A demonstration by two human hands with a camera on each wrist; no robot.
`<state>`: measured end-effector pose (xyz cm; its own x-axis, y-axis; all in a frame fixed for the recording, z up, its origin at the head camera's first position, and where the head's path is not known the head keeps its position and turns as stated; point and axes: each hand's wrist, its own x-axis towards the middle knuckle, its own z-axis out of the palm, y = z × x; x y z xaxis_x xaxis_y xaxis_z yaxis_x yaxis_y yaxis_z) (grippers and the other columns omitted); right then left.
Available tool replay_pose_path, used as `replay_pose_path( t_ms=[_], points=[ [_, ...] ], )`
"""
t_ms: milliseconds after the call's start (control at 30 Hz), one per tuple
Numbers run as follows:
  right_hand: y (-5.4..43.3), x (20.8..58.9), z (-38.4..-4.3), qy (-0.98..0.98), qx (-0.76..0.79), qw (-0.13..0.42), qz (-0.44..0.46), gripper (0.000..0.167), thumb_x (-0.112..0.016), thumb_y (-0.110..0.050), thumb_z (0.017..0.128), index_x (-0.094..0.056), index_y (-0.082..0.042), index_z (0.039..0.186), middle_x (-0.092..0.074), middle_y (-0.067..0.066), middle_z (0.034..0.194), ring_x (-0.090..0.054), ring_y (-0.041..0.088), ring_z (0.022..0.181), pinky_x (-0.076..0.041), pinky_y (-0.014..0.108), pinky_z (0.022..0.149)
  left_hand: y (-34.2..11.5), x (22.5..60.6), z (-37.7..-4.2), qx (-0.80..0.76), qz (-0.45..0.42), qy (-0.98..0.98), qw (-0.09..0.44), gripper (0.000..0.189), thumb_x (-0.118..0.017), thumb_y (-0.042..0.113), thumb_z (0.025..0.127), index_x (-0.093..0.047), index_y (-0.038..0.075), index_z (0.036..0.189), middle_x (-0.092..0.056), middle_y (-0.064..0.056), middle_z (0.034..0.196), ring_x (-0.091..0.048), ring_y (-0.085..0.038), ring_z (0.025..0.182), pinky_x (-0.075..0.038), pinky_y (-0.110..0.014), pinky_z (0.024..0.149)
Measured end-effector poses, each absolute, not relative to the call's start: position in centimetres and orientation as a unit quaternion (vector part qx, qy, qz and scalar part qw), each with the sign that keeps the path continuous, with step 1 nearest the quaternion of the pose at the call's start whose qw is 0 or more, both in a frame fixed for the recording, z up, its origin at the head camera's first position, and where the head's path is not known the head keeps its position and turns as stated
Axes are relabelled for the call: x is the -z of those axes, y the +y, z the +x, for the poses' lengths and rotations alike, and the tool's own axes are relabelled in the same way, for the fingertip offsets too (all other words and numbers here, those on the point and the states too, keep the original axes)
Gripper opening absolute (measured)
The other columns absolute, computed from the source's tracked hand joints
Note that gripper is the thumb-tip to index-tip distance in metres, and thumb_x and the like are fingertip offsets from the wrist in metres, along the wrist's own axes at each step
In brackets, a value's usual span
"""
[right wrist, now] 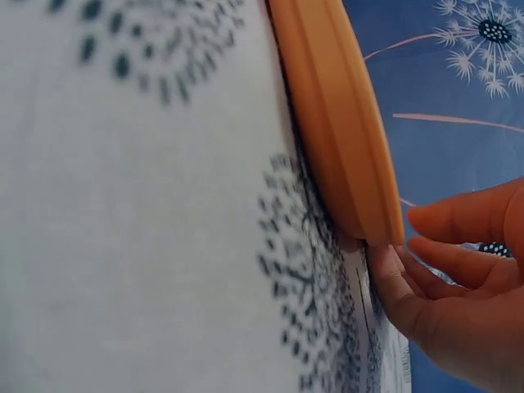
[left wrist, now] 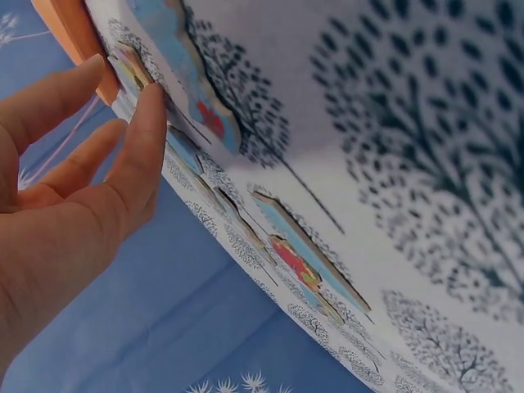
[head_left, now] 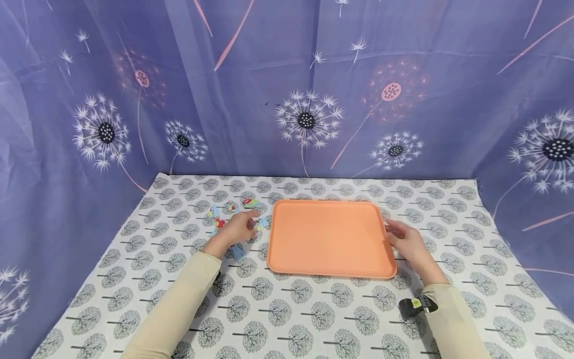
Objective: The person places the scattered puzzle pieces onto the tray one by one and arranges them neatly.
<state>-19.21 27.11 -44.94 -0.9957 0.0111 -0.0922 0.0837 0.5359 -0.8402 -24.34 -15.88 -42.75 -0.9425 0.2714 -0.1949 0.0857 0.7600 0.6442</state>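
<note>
My left hand is spread over several flat printed puzzle pieces, thumb and fingers apart. Close beyond its fingertips lies a light blue and yellow puzzle piece; in the left wrist view this small piece shows between thumb and finger, near the tray. An orange rectangular tray lies flat on the cloth with its raised rim all round. At the tray's right side, my right hand holds the rim lightly between thumb and fingers, as the right wrist view shows.
Around the left hand lie a red and green piece, a red piece and a blue piece. A white tree-patterned cloth covers the table. Purple dandelion-print curtain hangs behind and at both sides.
</note>
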Motion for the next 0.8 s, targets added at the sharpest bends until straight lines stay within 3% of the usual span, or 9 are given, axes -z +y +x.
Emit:
replay_pose_path(
  t_ms=[167,400,600,800],
  points=[
    [27.7,45.2,-19.2,0.863,0.500,0.064,0.027,0.054,-0.051,-0.004,0.095,-0.032,0.008,0.144,-0.044,0.033,0.136,-0.046,0.045,0.123,-0.046,0.048,0.104,-15.6,43.2,-24.8,-0.309,0.102,0.934,0.147,0.062,-0.070,-0.003,0.083,-0.047,0.002,0.140,-0.059,-0.014,0.104,-0.057,-0.024,0.092,-0.056,-0.036,0.078],
    [28.3,45.0,-19.4,0.847,0.524,0.087,0.009,0.055,-0.054,-0.004,0.093,-0.034,0.009,0.143,-0.047,0.033,0.133,-0.054,0.039,0.115,-0.055,0.027,0.090,-15.4,43.3,-25.3,-0.268,0.118,0.942,0.163,0.069,-0.074,0.000,0.080,-0.044,0.002,0.142,-0.056,-0.011,0.094,-0.053,-0.021,0.083,-0.053,-0.033,0.069],
    [28.3,44.8,-19.5,0.833,0.545,0.091,0.008,0.056,-0.055,-0.003,0.092,-0.034,0.010,0.142,-0.047,0.033,0.133,-0.056,0.033,0.112,-0.055,0.022,0.087,-15.4,43.2,-25.5,-0.279,0.105,0.939,0.171,0.070,-0.075,-0.001,0.078,-0.045,0.004,0.142,-0.059,-0.013,0.102,-0.056,-0.024,0.090,-0.056,-0.036,0.075],
    [28.2,45.2,-19.9,0.824,0.559,0.094,0.018,0.057,-0.055,-0.001,0.092,-0.034,0.009,0.143,-0.047,0.033,0.134,-0.058,0.022,0.107,-0.055,0.021,0.087,-15.3,43.2,-25.5,-0.310,0.098,0.932,0.159,0.063,-0.073,-0.003,0.080,-0.048,0.005,0.138,-0.056,-0.012,0.096,-0.053,-0.022,0.080,-0.052,-0.033,0.065]
  ],
)
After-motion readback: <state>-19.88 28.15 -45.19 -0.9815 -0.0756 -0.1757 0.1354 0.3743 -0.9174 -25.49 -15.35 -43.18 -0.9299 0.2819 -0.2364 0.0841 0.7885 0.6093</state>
